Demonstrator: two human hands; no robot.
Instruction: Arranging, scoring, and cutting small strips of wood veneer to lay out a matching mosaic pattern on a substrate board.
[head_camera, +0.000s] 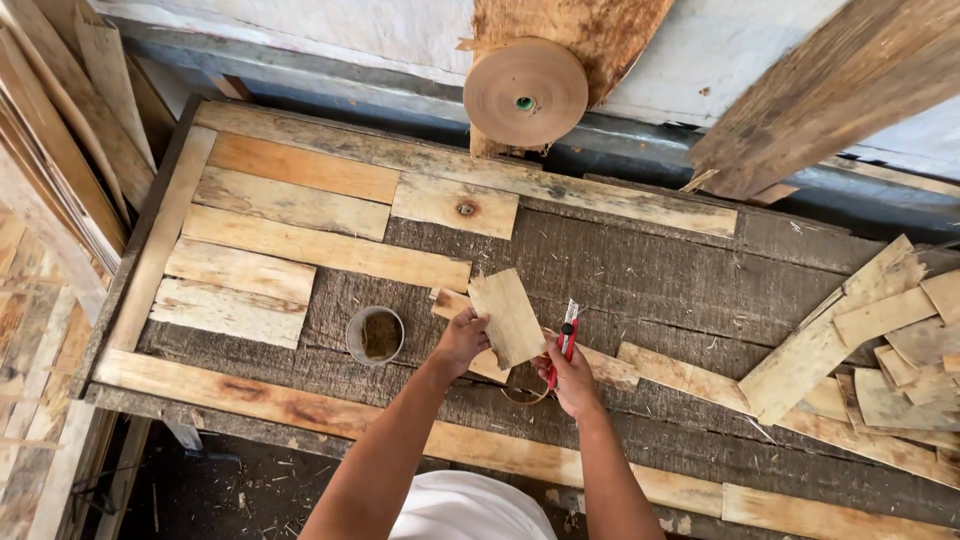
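A rough workbench of dark, weathered boards is seen from above, set against a pale wall, with loose planks leaned at the far left. Pale veneer sheets are laid edge to edge across the bench's left part, apparently fitted together as a patchwork. Just right of them a small round tin is stood, filled with something brown (its contents cannot be told). Near the middle, a thin veneer piece is pinched along its lower edge by the left hand, tilted up off the bench so its edge is presented to the blade. A red utility knife is gripped in the closed right hand, blade end upward beside that piece. A roll of brown tape is mounted above. Veneer offcuts are heaped at the right.
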